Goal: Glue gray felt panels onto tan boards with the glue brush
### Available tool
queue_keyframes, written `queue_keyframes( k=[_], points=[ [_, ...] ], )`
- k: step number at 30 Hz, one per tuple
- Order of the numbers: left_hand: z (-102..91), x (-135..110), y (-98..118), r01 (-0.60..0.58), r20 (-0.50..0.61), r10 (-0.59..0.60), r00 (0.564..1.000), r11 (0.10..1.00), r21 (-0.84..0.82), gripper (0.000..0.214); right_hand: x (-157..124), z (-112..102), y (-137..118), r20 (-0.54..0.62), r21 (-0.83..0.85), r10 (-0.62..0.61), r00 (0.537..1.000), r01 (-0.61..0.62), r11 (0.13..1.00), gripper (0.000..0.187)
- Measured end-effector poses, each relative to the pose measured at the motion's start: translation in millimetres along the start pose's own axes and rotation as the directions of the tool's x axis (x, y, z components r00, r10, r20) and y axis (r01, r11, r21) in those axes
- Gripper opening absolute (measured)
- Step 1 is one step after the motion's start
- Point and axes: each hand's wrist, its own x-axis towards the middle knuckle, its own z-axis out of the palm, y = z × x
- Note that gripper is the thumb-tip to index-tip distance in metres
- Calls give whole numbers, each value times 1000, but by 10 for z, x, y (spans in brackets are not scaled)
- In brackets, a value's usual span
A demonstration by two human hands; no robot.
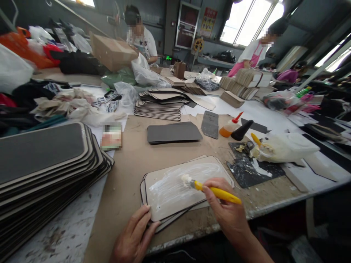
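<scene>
A yellow-handled brush (221, 193) is in my right hand (229, 208), its fingers wrapped around the handle. Its bristles, loaded with whitish paste, touch the top beige board (175, 193), which has rounded corners and dark edges. White streaks of paste cover much of that board. It lies slightly askew on other boards like it. My left hand (134, 233) grips the board at its near left corner, fingertips on the edge and thumb along the front side. Farther back on the brown sheet sits a small stack of dark grey boards (174, 133).
A tall stack of dark-topped boards (41, 153) fills the left. To the right are a glue bottle (229, 126), a black cone-shaped object (241, 130) and a paste-filled plastic container (285, 146) on a smeared dark board. Two people stand behind the table.
</scene>
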Motion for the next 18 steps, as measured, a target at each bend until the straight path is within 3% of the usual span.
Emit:
queue_keyframes(
  k=[3,5,7,10,12,14,18],
  points=[
    [27,-32,-40,-11,5,11,1000,1000,13,25,160,357,-74,100,183,6,995,-24,983,10],
    [34,-48,-60,-32,7,31,999,999,22,25,235,387,73,124,175,24,992,-46,984,12],
    [25,-50,-62,-51,16,50,999,998,22,24,274,220,353,64,49,74,995,-77,996,14],
    [-2,-23,-29,-36,27,35,999,999,5,24,289,-206,760,-129,-241,152,980,-180,954,19],
    [-11,2,-1,-20,15,20,1000,1000,-3,23,293,-376,830,-176,-347,160,971,-213,913,21],
    [-2,17,16,0,-9,0,1000,1000,4,22,284,-322,674,-127,-309,124,984,-158,938,18],
    [47,12,13,3,-64,-2,998,1000,16,21,237,276,36,130,102,-22,991,8,995,9]
  ],
)
